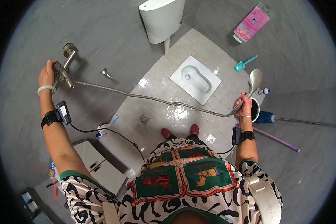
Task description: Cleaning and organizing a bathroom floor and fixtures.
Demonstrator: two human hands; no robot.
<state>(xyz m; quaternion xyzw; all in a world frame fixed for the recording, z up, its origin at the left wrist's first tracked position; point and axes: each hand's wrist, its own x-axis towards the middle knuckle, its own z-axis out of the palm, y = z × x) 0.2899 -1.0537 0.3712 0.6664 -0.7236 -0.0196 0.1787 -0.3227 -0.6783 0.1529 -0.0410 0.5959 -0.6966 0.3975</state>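
My left hand (46, 77) reaches out to the wall on the left, its fingers closed around the end of a metal shower mixer tap (66, 77). From the tap a flexible metal shower hose (138, 96) hangs across the room to the right. At its other end my right hand (245, 105) grips the handle of a silver shower head (254, 79), held up and pointing away from me. No water spray can be made out. The undersides of my left fingers are hidden.
Beyond the hose lies a white squat toilet (209, 81), with a cistern (162, 20) behind it. A teal scoop (244, 64), pink tissue pack (252, 23), blue mop (266, 117), white bucket (255, 108) and purple broom handle (278, 139) line the right. A cabinet (100, 164) stands lower left, near a bottle (104, 128).
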